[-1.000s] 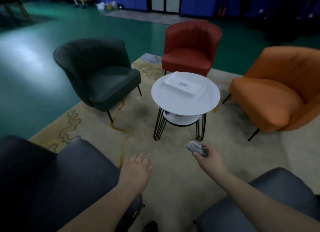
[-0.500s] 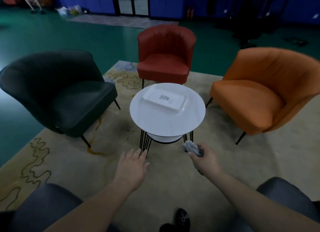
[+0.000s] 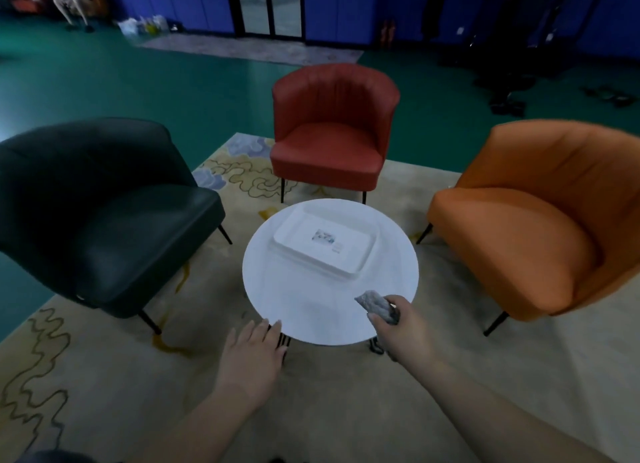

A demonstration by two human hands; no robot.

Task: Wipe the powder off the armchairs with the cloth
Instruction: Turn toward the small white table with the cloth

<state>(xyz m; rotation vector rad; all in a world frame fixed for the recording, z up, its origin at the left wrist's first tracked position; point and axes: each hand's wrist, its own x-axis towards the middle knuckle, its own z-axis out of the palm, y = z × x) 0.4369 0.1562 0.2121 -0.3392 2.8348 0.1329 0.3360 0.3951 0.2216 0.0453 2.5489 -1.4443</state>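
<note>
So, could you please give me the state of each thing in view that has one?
Cloth: bunched, gripped in the right hand.
Right hand: curled round the cloth, over the table's near edge.
Left hand: fingers straight, holding nothing.
Tray: flat on the table.
Table: upright.
Dark chair: upright, seat unoccupied.
Red chair: upright, seat unoccupied.
Orange chair: upright, seat unoccupied.

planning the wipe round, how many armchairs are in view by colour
dark green armchair: 1
red armchair: 1
orange armchair: 1
total: 3
</note>
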